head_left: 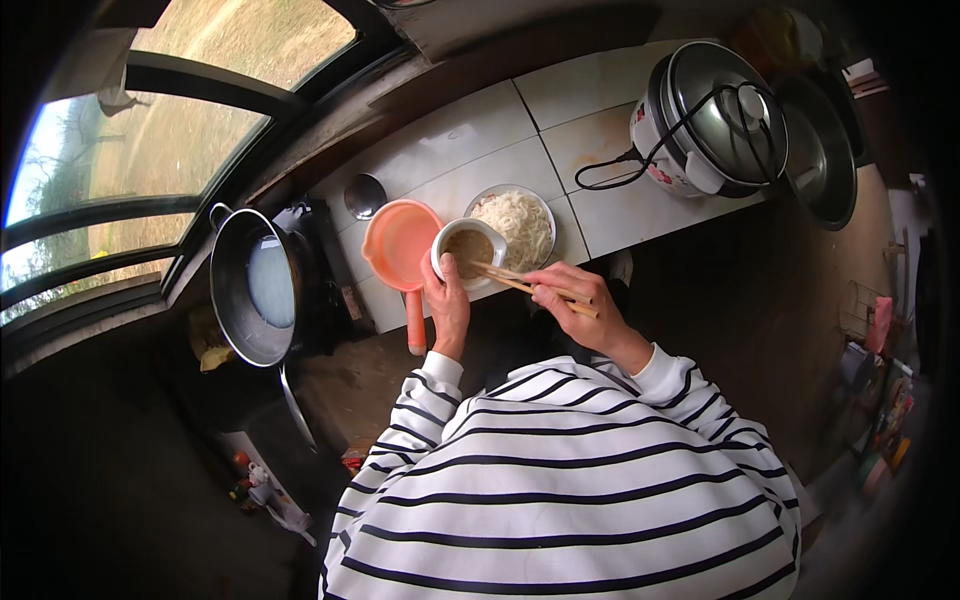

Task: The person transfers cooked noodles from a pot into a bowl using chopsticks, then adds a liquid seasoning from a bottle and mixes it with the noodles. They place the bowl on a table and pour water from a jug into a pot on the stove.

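My left hand [448, 304] grips a small white cup [441, 259] holding a brownish mixture, its thumb on the rim. In my right hand [581, 307] is a pair of wooden chopsticks [517, 283], their tips inside the cup. Behind the cup, a plate of pale noodles [514, 217] rests on the white tiled counter [465, 169], partly covered by the cup in this view. An orange plastic dipper [405, 236] stands just left of the cup, its handle pointing towards me. A round metal ladle bowl or small dish [365, 196] lies behind the dipper.
At the left, a wok [251, 330] with whitish liquid sits on a dark stove [319, 277] below the window. A rice cooker [720, 112] with its black cord [611, 176] stands at the right of the counter, beside a large metal basin [825, 157].
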Motion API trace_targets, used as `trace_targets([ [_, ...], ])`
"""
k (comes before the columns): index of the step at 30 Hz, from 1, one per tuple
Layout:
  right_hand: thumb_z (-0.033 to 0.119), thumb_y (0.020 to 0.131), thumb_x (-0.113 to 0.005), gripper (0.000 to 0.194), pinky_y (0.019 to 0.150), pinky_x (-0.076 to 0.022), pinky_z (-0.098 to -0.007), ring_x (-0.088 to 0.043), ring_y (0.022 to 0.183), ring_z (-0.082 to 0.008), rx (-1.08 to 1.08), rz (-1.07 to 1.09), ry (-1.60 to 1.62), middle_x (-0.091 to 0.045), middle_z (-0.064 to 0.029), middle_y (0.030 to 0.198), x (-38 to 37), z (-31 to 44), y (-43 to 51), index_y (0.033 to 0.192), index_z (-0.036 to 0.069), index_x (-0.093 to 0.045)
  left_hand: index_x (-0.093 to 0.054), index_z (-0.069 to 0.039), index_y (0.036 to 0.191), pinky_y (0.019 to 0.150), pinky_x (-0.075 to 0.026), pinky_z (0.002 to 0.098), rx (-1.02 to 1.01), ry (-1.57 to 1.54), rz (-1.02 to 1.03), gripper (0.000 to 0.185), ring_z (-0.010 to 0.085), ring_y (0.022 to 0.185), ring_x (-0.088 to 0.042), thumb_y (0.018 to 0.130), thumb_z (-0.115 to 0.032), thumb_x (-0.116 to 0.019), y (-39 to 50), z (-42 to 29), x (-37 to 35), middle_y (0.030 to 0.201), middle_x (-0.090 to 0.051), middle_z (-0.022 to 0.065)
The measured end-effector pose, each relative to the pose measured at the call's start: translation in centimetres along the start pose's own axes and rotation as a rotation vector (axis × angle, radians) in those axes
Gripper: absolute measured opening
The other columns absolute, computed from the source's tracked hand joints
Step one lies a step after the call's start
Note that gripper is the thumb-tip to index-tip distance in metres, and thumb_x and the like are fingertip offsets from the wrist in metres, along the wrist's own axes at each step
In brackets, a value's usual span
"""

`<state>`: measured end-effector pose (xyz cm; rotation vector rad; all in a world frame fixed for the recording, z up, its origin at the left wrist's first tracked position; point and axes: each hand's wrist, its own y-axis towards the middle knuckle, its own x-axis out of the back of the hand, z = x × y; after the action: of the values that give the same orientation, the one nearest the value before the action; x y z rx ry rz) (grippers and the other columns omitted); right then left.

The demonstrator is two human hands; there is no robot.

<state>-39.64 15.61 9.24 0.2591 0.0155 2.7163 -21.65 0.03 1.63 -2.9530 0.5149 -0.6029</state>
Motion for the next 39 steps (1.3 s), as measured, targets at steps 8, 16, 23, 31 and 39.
trace_targets([
  [8,0.006,0.099,-0.065,0.019,0.07,-0.0557,-0.0311,-0.071,0.077,-0.0224,-0.061,-0.063,0.062,-0.07,-0.0125,0.09,0.3,-1.4,-0.1,0.115,-0.001,-0.072,-0.051,-0.001,0.139,0.096,-0.049,0.0396,-0.03,0.061,-0.038,0.055,0.0277,0.106,-0.063,0.109,-0.046,-0.05,1.0,-0.4,-2.3,0.117,-0.067,0.0179],
  [16,0.006,0.1,-0.064,0.019,0.068,-0.0575,-0.0291,-0.074,0.077,-0.0211,-0.059,-0.16,0.093,-0.07,-0.0126,0.091,0.4,-2.8,0.2,0.117,-0.002,-0.07,-0.051,0.001,0.138,0.096,-0.049,0.0411,-0.058,0.116,-0.085,0.056,0.0296,0.106,-0.063,0.109,-0.046,-0.05,1.3,-0.1,-3.5,0.115,-0.066,0.0204],
  [23,0.007,0.102,-0.062,0.019,0.069,-0.0581,-0.0288,-0.075,0.08,-0.0204,-0.131,-0.2,0.189,-0.07,-0.0122,0.092,0.8,-3.2,0.1,0.117,-0.003,-0.07,-0.05,0.003,0.138,0.097,-0.049,0.0423,-0.055,0.122,-0.135,0.056,0.0317,0.109,-0.063,0.109,-0.045,-0.051,2.0,1.0,-2.8,0.119,-0.065,0.0217],
  [31,0.007,0.103,-0.062,0.021,0.075,-0.0608,-0.0284,-0.075,0.084,-0.0194,-0.057,-0.146,0.19,-0.07,-0.0118,0.099,-0.9,-3.1,0.8,0.118,-0.004,-0.07,-0.051,0.003,0.137,0.098,-0.048,0.0421,-0.089,0.151,-0.191,0.054,0.0318,0.11,-0.062,0.109,-0.044,-0.051,3.3,1.2,-2.1,0.122,-0.063,0.022],
  [39,0.007,0.103,-0.061,0.021,0.077,-0.0617,-0.0279,-0.075,0.086,-0.0188,-0.08,-0.173,0.143,-0.07,-0.011,0.101,-1.1,-4.3,1.8,0.119,-0.005,-0.069,-0.051,0.005,0.136,0.101,-0.046,0.0433,-0.143,0.185,-0.128,0.054,0.0342,0.116,-0.059,0.108,-0.042,-0.053,4.3,0.4,-2.8,0.126,-0.06,0.0223],
])
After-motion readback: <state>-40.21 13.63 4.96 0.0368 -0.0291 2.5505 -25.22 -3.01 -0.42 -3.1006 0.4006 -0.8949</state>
